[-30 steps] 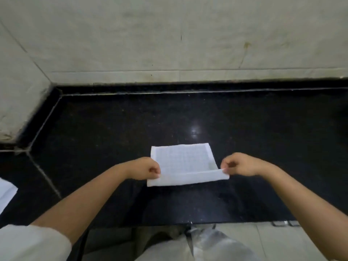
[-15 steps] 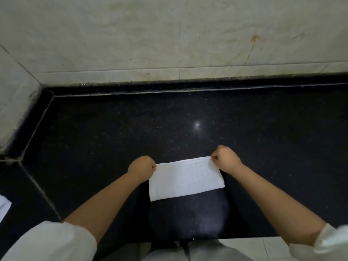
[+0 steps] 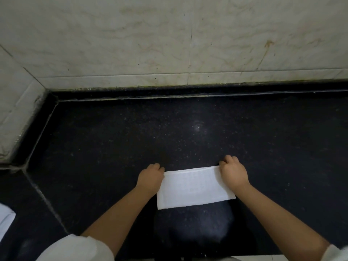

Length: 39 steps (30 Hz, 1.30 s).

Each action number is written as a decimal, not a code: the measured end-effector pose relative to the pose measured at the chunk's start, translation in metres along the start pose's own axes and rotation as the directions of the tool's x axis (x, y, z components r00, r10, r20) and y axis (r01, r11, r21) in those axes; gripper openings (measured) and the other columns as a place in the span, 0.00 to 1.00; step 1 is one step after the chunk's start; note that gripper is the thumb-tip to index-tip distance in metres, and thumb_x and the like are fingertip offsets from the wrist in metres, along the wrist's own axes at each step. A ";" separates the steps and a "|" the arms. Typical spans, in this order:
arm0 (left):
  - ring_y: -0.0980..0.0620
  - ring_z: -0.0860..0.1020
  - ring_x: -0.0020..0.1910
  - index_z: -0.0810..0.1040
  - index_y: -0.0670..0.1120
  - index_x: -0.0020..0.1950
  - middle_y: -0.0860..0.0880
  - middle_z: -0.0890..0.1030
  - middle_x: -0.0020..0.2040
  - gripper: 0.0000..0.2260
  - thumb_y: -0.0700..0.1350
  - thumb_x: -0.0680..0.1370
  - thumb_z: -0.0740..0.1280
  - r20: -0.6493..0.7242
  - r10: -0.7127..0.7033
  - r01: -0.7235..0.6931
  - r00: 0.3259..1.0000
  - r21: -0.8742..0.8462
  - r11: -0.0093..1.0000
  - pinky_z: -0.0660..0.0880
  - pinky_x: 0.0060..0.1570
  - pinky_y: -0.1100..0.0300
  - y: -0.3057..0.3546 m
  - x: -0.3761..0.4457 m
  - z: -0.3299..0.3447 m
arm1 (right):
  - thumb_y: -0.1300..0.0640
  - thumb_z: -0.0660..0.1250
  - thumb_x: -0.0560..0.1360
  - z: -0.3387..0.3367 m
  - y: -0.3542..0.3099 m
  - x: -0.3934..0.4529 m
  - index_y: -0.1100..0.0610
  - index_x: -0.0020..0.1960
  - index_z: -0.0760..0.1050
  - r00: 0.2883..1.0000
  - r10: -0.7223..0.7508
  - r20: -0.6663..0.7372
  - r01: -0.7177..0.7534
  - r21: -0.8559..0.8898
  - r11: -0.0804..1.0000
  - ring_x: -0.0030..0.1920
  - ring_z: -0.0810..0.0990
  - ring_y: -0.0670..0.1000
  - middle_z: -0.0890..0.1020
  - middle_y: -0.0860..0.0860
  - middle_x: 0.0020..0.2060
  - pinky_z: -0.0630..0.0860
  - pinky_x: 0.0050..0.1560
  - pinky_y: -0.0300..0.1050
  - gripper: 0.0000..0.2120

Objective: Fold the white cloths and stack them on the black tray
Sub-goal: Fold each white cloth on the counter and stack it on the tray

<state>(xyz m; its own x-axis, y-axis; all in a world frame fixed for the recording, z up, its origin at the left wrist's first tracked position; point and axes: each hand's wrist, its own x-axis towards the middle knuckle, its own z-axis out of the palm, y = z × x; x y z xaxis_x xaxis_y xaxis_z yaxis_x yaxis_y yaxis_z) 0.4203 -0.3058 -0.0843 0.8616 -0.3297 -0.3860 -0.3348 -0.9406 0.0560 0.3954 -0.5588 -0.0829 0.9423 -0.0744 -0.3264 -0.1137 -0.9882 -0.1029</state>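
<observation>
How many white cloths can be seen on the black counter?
2. One folded white cloth lies on the black counter between both hands, which pinch its far corners. Another white cloth is cut off at the left edge; more may lie outside the view.

A white cloth (image 3: 194, 187), folded into a flat rectangular strip, lies on the black counter (image 3: 113, 147) near its front edge, slightly skewed. Part of another white cloth (image 3: 5, 217) shows at the far left edge.
</observation>
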 end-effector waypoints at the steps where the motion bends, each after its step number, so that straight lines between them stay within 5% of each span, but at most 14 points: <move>1: 0.50 0.79 0.49 0.81 0.42 0.54 0.45 0.80 0.50 0.14 0.45 0.70 0.73 -0.038 0.039 -0.039 0.998 0.002 0.999 0.76 0.40 0.64 -0.001 -0.002 -0.002 | 0.64 0.54 0.78 0.004 -0.002 -0.004 0.63 0.65 0.68 1.000 0.002 -0.017 -0.003 -0.025 1.000 0.63 0.68 0.57 0.70 0.57 0.64 0.70 0.56 0.47 0.17; 3: 0.55 0.78 0.28 0.83 0.47 0.29 0.50 0.79 0.30 0.17 0.48 0.45 0.83 -0.043 0.093 -0.089 0.995 0.084 0.993 0.67 0.19 0.70 -0.004 -0.003 -0.001 | 0.65 0.54 0.78 0.010 -0.004 -0.009 0.63 0.67 0.66 0.999 0.009 -0.043 -0.010 -0.028 1.000 0.63 0.68 0.58 0.70 0.58 0.65 0.70 0.57 0.48 0.18; 6: 0.56 0.74 0.22 0.77 0.48 0.20 0.52 0.75 0.24 0.19 0.46 0.37 0.82 -0.116 0.120 -0.107 0.986 0.117 0.987 0.62 0.16 0.72 -0.009 0.000 0.009 | 0.66 0.55 0.77 0.011 -0.004 -0.011 0.63 0.64 0.70 0.995 0.051 -0.090 -0.052 -0.009 0.999 0.62 0.69 0.58 0.72 0.57 0.63 0.71 0.56 0.49 0.17; 9: 0.56 0.76 0.24 0.79 0.48 0.24 0.50 0.78 0.26 0.18 0.46 0.40 0.81 -0.109 0.199 -0.165 0.974 0.264 0.950 0.68 0.21 0.71 -0.002 -0.007 0.002 | 0.70 0.60 0.73 0.013 -0.006 -0.012 0.68 0.56 0.76 0.988 0.040 -0.147 -0.030 0.072 0.997 0.55 0.75 0.63 0.78 0.63 0.55 0.73 0.50 0.53 0.13; 13: 0.55 0.78 0.28 0.81 0.47 0.29 0.49 0.80 0.29 0.16 0.48 0.47 0.82 -0.036 0.200 -0.180 0.979 0.304 0.936 0.73 0.28 0.67 0.003 -0.012 -0.006 | 0.66 0.55 0.76 0.000 -0.003 -0.014 0.62 0.61 0.72 0.998 -0.004 -0.061 0.005 0.017 1.000 0.61 0.71 0.57 0.75 0.57 0.60 0.70 0.56 0.47 0.15; 16: 0.46 0.76 0.55 0.77 0.40 0.56 0.41 0.77 0.56 0.10 0.38 0.75 0.63 0.155 0.144 -0.189 0.977 0.331 0.925 0.71 0.55 0.56 0.009 -0.021 -0.021 | 0.65 0.55 0.76 -0.011 0.000 -0.025 0.62 0.57 0.74 0.996 -0.025 -0.084 0.031 0.074 0.997 0.58 0.72 0.56 0.78 0.58 0.55 0.70 0.55 0.45 0.13; 17: 0.44 0.74 0.59 0.74 0.40 0.60 0.41 0.75 0.60 0.13 0.36 0.78 0.57 0.105 0.194 -0.219 0.975 0.365 0.905 0.68 0.58 0.55 0.008 -0.020 -0.023 | 0.66 0.57 0.76 -0.018 0.000 -0.030 0.63 0.55 0.76 0.992 -0.034 -0.124 0.048 0.112 0.992 0.56 0.73 0.58 0.79 0.59 0.53 0.71 0.54 0.46 0.12; 19: 0.42 0.76 0.57 0.75 0.39 0.58 0.41 0.76 0.58 0.12 0.36 0.77 0.57 0.058 0.223 -0.229 0.973 0.342 0.911 0.70 0.56 0.53 -0.002 -0.014 -0.045 | 0.70 0.62 0.72 -0.037 0.000 -0.030 0.66 0.52 0.78 0.953 -0.101 -0.287 0.152 0.163 0.975 0.51 0.76 0.63 0.80 0.64 0.47 0.74 0.51 0.49 0.11; 23: 0.48 0.79 0.25 0.81 0.46 0.30 0.48 0.78 0.27 0.12 0.44 0.68 0.60 -0.324 0.421 -0.302 0.847 0.358 0.883 0.72 0.23 0.62 -0.030 -0.004 -0.093 | 0.73 0.69 0.61 -0.081 0.004 -0.022 0.66 0.39 0.81 0.810 -0.215 -0.545 0.317 0.099 0.943 0.34 0.79 0.64 0.79 0.63 0.33 0.75 0.36 0.44 0.09; 27: 0.46 0.77 0.25 0.82 0.44 0.33 0.46 0.79 0.29 0.14 0.46 0.70 0.58 -0.450 0.531 -0.397 0.718 0.363 0.843 0.71 0.24 0.62 -0.030 -0.022 -0.087 | 0.65 0.58 0.65 -0.078 0.007 -0.034 0.66 0.37 0.81 0.722 -0.159 -0.673 0.326 0.129 0.937 0.33 0.79 0.61 0.81 0.62 0.33 0.66 0.38 0.40 0.13; 31: 0.49 0.77 0.23 0.79 0.47 0.27 0.49 0.78 0.26 0.12 0.47 0.67 0.61 -0.314 0.573 -0.463 0.757 0.361 0.810 0.69 0.23 0.64 -0.022 -0.032 -0.034 | 0.69 0.65 0.61 -0.012 0.010 -0.050 0.62 0.34 0.81 0.841 -0.176 -0.511 0.255 0.088 0.963 0.29 0.79 0.62 0.81 0.59 0.32 0.77 0.31 0.46 0.07; 33: 0.49 0.81 0.36 0.82 0.48 0.37 0.49 0.81 0.37 0.07 0.49 0.71 0.67 -0.120 0.489 -0.428 0.864 0.336 0.839 0.74 0.34 0.61 -0.013 -0.041 -0.011 | 0.72 0.76 0.53 0.021 0.013 -0.064 0.60 0.34 0.81 0.918 -0.167 -0.361 0.203 0.066 0.977 0.30 0.80 0.61 0.82 0.58 0.33 0.78 0.28 0.51 0.12; 35: 0.48 0.76 0.56 0.77 0.47 0.58 0.47 0.78 0.56 0.13 0.51 0.79 0.59 0.012 0.354 -0.343 0.935 0.272 0.899 0.70 0.55 0.57 -0.013 -0.046 0.006 | 0.70 0.78 0.52 0.039 0.015 -0.077 0.60 0.38 0.82 0.952 -0.126 -0.278 0.151 0.071 0.986 0.35 0.83 0.61 0.83 0.58 0.37 0.79 0.32 0.55 0.16; 39: 0.47 0.73 0.59 0.74 0.45 0.63 0.46 0.76 0.59 0.16 0.50 0.81 0.54 -0.077 0.223 -0.209 0.972 0.155 0.965 0.69 0.58 0.56 -0.017 -0.050 0.002 | 0.65 0.68 0.71 0.031 0.015 -0.085 0.64 0.54 0.78 0.965 0.089 -0.245 -0.031 0.231 0.973 0.53 0.78 0.65 0.80 0.63 0.53 0.74 0.53 0.58 0.12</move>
<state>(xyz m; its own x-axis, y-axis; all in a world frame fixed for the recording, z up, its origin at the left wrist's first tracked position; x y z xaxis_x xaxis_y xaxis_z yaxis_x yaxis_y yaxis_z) 0.3821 -0.2728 -0.0674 0.7918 -0.5365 -0.2919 -0.5628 -0.8265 -0.0078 0.3037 -0.5634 -0.0857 0.9767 -0.1931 -0.0935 -0.2127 -0.9278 -0.3066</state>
